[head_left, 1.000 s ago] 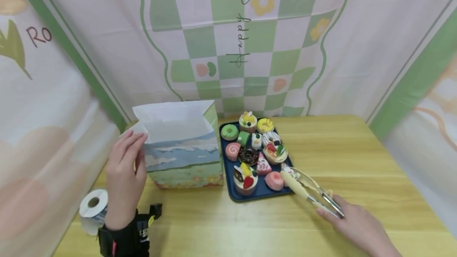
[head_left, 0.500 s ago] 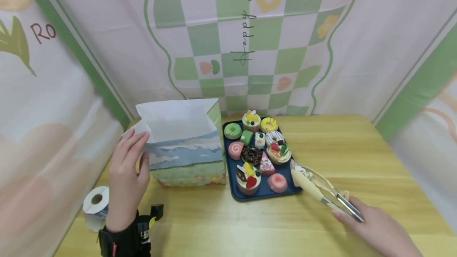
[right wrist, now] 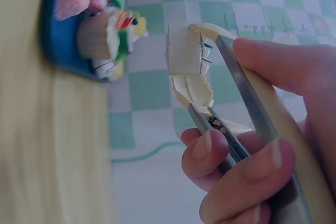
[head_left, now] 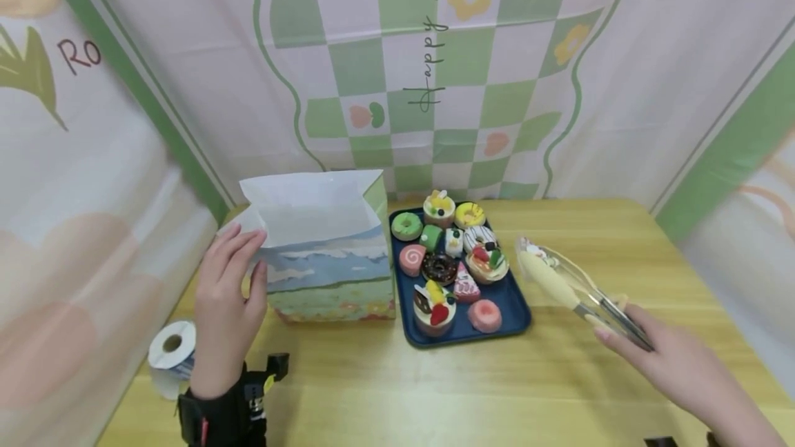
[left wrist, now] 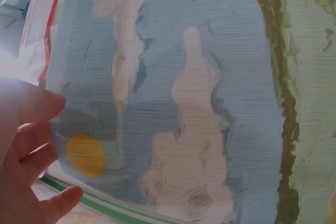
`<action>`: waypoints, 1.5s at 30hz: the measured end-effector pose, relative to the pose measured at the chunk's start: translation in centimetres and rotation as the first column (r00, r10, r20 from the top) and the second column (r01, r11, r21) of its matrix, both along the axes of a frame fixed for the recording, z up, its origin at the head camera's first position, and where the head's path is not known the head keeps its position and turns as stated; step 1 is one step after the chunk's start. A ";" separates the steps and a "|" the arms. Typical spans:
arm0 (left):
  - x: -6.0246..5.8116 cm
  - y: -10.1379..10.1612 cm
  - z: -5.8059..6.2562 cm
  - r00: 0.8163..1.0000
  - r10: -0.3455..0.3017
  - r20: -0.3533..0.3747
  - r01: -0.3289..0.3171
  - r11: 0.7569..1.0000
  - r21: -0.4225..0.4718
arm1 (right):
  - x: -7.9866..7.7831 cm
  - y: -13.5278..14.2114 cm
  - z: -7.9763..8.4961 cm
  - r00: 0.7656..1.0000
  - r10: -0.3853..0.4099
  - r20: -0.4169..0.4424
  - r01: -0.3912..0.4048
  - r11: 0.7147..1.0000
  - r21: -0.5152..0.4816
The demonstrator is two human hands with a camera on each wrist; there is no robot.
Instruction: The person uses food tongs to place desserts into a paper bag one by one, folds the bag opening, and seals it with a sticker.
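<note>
My left hand (head_left: 230, 295) rests at the left corner of the open paper bag (head_left: 329, 281), its fingers loosely extended at the rim. In the left wrist view, fingertips (left wrist: 47, 103) overlap the edge of the bag's painted side. My right hand (head_left: 671, 357) grips metal tongs (head_left: 602, 309) with cream-coloured tips. Between the tips is a small white toy cake (right wrist: 184, 51), with dark green bits on one face in the right wrist view. The tongs are raised to the right of a dark blue tray (head_left: 518, 312).
On the tray are several toy sweets, among them a chocolate doughnut (head_left: 439, 267), a pink cake slice (head_left: 466, 285) and a fruit-topped cupcake (head_left: 435, 309). A label roll (head_left: 172, 347) stands left on the wooden table (head_left: 447, 399). Patterned cloth (head_left: 422, 74) hangs behind.
My right hand has carried the tongs and white toy cake off the tray's right front corner, rightward and up. My left hand stays at the bag's rim; the view shifts slightly.
</note>
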State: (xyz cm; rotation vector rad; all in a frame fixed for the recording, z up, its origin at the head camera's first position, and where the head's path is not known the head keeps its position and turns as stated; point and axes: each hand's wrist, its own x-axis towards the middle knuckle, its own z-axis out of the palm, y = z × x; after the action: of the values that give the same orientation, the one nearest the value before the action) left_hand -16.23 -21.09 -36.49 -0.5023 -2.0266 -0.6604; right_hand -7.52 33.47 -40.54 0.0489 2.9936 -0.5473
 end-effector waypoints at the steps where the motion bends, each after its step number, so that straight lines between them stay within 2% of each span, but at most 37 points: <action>1: 0.0 0.0 0.0 1.000 -0.001 0.000 0.001 1.000 0.001 | -0.3 -0.3 0.4 1.000 0.003 0.008 -0.003 1.000 0.001; 12: -0.2 -0.2 -0.2 1.000 0.016 0.000 -0.016 1.000 0.008 | -3.5 -3.8 4.3 0.997 0.050 -0.058 -0.051 0.999 -0.013; 22: -0.4 0.1 0.0 0.999 0.018 -0.047 -0.017 1.000 0.022 | -5.7 -6.6 8.2 0.985 0.099 -0.140 -0.099 0.995 0.003; 28: -0.4 0.0 -0.2 0.998 0.024 -0.052 -0.022 0.999 0.039 | -6.5 -8.5 9.9 0.982 0.126 -0.138 -0.128 0.992 -0.001; 36: -0.4 -0.3 -0.1 0.997 0.033 -0.064 -0.031 0.999 0.029 | -7.2 -11.0 11.5 0.967 0.155 -0.200 -0.165 0.986 -0.032; 45: -0.5 -0.1 -0.1 0.997 0.025 -0.071 -0.023 1.000 0.017 | -7.6 -13.1 13.1 0.960 0.168 -0.223 -0.179 0.984 -0.029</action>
State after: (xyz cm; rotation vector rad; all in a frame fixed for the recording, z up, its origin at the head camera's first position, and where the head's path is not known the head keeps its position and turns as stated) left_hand -16.68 -21.22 -36.62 -0.4850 -1.9558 -0.6348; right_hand -15.15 20.37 -27.43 -0.2948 3.1515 -0.6437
